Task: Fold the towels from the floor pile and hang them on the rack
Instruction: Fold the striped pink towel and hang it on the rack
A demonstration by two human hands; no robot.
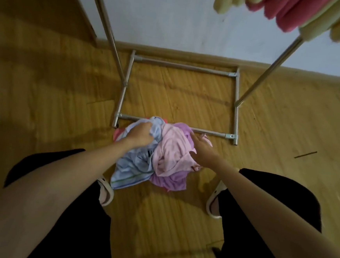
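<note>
Towels (308, 13) already up on the rack (269, 71), yellow and pink ones folded over the top bar at upper right. More left on the floor (54, 109): pile (169, 155) lying against the rack's front base bar, between two slippered feet, with blue, pale pink and purple cloth showing. Left hand (140, 135) curled into the blue towel (131, 166), bunching it at the top of the pile. Right hand (203, 149) with fingers straight, resting on the pink towel (171, 149), holding nothing. Judged partly done: next towel gripped, not yet folded or hung.
</note>
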